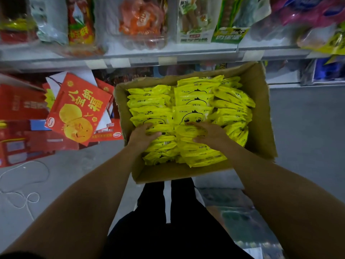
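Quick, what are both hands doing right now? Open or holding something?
Left hand: grips yellow plastic snack packets in the brown cardboard box.
Right hand: grips more of those packets.

Person, head view: bare arms, black clothes.
Forearms bare down to the left hand [143,133] and right hand [211,134]. Plain black trousers [177,236] on both legs. Dark sleeve [15,256] edge at the left upper arm, barely in frame.
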`<act>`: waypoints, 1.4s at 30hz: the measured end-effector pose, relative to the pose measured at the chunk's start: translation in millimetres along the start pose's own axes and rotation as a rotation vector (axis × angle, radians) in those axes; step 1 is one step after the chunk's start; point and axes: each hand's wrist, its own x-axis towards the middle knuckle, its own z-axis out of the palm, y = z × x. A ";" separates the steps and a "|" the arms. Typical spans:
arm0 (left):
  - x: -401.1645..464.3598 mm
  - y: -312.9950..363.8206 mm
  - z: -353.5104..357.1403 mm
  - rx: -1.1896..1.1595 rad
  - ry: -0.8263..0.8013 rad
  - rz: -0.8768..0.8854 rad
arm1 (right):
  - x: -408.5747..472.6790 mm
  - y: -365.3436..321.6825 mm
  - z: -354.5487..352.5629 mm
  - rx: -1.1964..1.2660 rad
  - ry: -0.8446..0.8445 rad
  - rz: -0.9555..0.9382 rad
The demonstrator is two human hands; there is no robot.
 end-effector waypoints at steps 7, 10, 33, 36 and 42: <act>2.1 1.8 6.0 -0.017 0.147 -0.031 | 7.0 -0.3 -8.1 0.040 0.071 -0.015; -4.9 3.9 4.0 -0.004 0.171 0.004 | 4.9 -8.4 -13.9 0.083 0.103 0.023; -89.0 115.1 -63.7 -0.288 0.089 0.338 | -131.8 -49.6 -68.4 0.990 0.370 0.091; -99.0 135.7 -66.9 -0.427 -0.074 0.253 | -139.0 -49.3 -73.7 1.111 0.334 0.066; -126.4 193.7 -65.5 -0.590 -0.396 0.274 | -165.2 -51.5 -111.4 1.250 0.385 -0.050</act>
